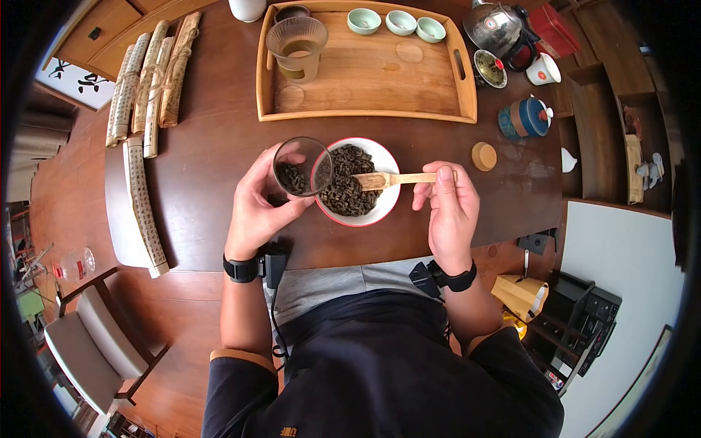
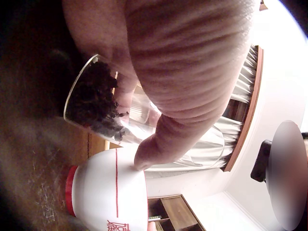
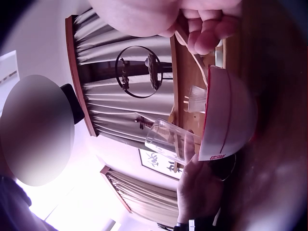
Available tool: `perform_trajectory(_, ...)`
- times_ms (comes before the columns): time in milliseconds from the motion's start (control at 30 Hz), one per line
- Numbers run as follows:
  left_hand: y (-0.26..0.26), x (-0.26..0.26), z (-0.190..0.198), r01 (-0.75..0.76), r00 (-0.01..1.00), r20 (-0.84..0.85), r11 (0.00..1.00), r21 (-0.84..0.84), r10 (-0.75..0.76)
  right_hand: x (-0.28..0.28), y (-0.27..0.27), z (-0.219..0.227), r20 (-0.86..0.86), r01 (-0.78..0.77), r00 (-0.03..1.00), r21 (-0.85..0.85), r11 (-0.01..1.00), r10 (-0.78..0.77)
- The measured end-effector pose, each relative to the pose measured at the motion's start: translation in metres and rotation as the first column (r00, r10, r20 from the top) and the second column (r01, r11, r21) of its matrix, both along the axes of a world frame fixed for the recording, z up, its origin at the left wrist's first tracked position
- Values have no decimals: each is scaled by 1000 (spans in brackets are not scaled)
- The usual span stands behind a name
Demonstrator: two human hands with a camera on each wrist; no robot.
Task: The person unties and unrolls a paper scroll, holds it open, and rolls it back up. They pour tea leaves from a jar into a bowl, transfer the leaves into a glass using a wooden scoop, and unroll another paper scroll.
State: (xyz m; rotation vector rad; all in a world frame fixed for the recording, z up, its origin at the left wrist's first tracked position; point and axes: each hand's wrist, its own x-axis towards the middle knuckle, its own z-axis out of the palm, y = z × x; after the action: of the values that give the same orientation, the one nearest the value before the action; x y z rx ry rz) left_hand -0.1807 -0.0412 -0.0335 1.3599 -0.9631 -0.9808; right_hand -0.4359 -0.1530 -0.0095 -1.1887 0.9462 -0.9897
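My left hand grips a clear glass that leans over the left rim of a white bowl with a red edge. Dark, curled tea leaves lie at the bottom of the glass. In the left wrist view, the left thumb presses against the bowl's side. More dark tea leaves fill much of the bowl. From the right, my right hand pinches the handle of a wooden tea scoop, its broad end down among the bowl's leaves.
Beyond the bowl stands a wooden tray with a ribbed glass pitcher and several pale green cups. To the right are a round wooden lid, a blue canister and a metal kettle. Bamboo scrolls lie at the left.
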Motion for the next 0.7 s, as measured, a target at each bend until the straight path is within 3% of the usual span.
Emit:
perform_trajectory(400,0,-2,4,-15,1000,-27,1000,4,15,-2,3,-2,4,56,998,-81,995,-55)
perform_trajectory(500,-1,-3,4,-20,999,-31,1000,-10,19,-4,2,-4,-44,-43,998,-163,986,37)
perform_trajectory(700,-1,-3,6,-24,999,-25,1000,-6,24,-8,0,-1,-78,-99,993,-183,978,86)
